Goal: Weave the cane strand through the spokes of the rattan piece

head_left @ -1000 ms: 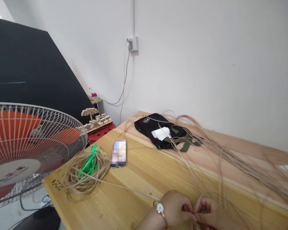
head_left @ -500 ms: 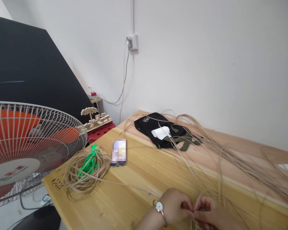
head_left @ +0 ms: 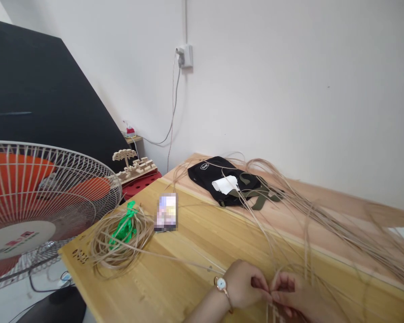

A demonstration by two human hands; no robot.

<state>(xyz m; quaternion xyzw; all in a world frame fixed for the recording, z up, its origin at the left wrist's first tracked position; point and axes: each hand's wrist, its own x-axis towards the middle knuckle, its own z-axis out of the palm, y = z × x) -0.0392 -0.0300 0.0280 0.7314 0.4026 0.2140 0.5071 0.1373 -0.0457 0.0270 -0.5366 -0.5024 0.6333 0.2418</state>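
My left hand [head_left: 244, 287], with a watch on its wrist, and my right hand [head_left: 294, 294] meet at the near edge of the wooden table [head_left: 195, 251]. Both pinch thin tan rattan strands [head_left: 289, 224] between closed fingertips. The strands fan out from my hands across the table toward the back and the right. One strand runs left from my left hand to a coiled rattan bundle [head_left: 119, 244] tied with green ribbon [head_left: 124, 226].
A black bag [head_left: 222, 181] with a white paper on it lies at the table's back. A phone [head_left: 166, 211] lies beside the coil. A fan [head_left: 37, 202] with orange blades stands at the left. A wooden model [head_left: 133, 163] sits behind, under a wall socket [head_left: 185, 56].
My hands stay pinched together on the strands, with only small finger shifts. The view has moved slightly.
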